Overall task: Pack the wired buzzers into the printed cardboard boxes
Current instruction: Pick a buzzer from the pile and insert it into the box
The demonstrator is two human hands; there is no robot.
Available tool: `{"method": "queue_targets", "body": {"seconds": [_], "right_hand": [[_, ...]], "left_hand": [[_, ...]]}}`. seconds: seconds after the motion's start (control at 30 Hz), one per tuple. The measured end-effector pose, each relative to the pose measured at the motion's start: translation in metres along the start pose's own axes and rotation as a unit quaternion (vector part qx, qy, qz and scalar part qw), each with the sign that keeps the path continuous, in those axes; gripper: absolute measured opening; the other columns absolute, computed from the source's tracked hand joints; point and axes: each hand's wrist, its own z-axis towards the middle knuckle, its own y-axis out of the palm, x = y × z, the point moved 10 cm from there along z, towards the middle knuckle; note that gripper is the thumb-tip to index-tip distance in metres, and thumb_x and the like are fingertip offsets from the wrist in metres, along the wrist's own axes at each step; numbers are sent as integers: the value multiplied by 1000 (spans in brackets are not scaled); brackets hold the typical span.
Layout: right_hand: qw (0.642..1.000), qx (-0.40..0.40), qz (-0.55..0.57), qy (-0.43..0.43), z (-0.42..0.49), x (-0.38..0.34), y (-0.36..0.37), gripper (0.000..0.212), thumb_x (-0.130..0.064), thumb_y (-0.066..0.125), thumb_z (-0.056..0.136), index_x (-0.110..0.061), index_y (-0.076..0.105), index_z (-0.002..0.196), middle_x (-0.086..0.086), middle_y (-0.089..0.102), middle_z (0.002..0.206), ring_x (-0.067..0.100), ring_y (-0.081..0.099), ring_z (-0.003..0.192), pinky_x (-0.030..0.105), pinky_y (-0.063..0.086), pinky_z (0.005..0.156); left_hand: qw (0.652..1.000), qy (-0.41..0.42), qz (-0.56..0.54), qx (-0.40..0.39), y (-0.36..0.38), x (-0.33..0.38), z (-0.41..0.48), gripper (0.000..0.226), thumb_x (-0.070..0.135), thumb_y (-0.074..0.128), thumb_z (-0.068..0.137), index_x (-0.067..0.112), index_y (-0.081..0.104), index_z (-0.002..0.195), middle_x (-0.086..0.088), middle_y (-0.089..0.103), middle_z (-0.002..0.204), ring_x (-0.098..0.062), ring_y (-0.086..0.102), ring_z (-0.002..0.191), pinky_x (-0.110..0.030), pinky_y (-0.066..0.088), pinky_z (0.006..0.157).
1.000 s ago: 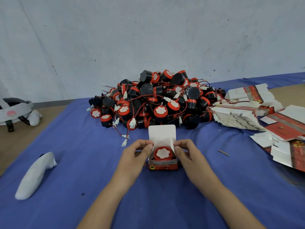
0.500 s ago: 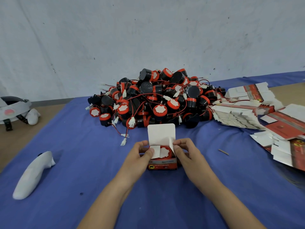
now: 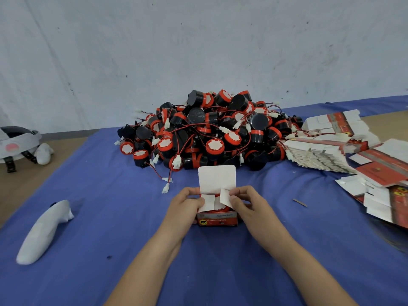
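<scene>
Two hands work on one printed cardboard box [image 3: 217,219], which stands on the blue-covered desk [image 3: 110,195] in the lower middle of the frame. The left hand [image 3: 185,206] grips the box's left side, its fingers [image 3: 198,200] curled and the thumb pressing the left side flap [image 3: 208,200] down over the opening. The right hand [image 3: 245,205] pinches the right side flap [image 3: 226,198], which leans inward but does not lie flat. One wired buzzer [image 3: 221,210] sits inside, and only a strip of its red rim shows beneath the flaps. Holding the box from both sides seems meant to steady it while the flaps cover the buzzer. The one tall lid flap [image 3: 217,178] stands upright behind them, likely kept for last so that it can tuck over the two side flaps. So the count is one box in hand, one buzzer in it, two side flaps and one lid. Above, at the centre of the frame, lies the pile of buzzers [image 3: 209,133]: dozens, too tangled in red wires to count. A fanned stack of flat boxes [image 3: 320,156] spreads along the right edge, also too many to count. One white handle-shaped object [image 3: 44,233] lies at lower left, and one grey headset [image 3: 15,142] sits at the far left.
</scene>
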Motion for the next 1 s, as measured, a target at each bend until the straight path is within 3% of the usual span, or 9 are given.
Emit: {"method": "queue_targets", "body": {"seconds": [0.3,0.43,0.53,0.83,1.0], "right_hand": [[999,5,-37,31,1,0,-4,11,-19,58,101,-27,64,97,-5,70,102,2,67,80,14,51,61],[999,17,-1,35,1,1,-5,16,-14,59,99,-26,51,107,-10,64,107,-14,62,73,7,46,56],[999,-2,9,35,0,-2,1,31,-9,52,100,-34,50,120,-14,64,115,-10,65,86,7,49,62],[999,-17,-1,41,-2,-5,2,30,-7,51,101,-32,66,107,-14,74,105,-1,70,89,11,51,66],[999,-16,-18,37,-2,-3,0,22,-16,54,103,-31,69,104,-6,75,103,6,73,88,15,53,68]], "left_hand": [[999,-12,35,-2,-2,1,-4,24,6,51,95,23,66,104,-4,67,82,-11,54,65,-21,41,55],[999,-18,40,-8,-1,2,-4,23,6,50,96,22,64,105,-14,73,92,-16,58,72,-24,43,58],[999,-21,44,-10,-2,2,-3,23,5,51,95,23,64,103,-19,73,99,-19,59,76,-27,43,61],[999,-17,37,-3,-5,0,2,21,3,52,92,21,63,93,-9,70,81,-20,59,72,-27,42,57],[999,-9,41,10,-6,3,0,32,0,45,87,21,69,86,-10,76,83,-14,63,64,-22,45,49]]}}
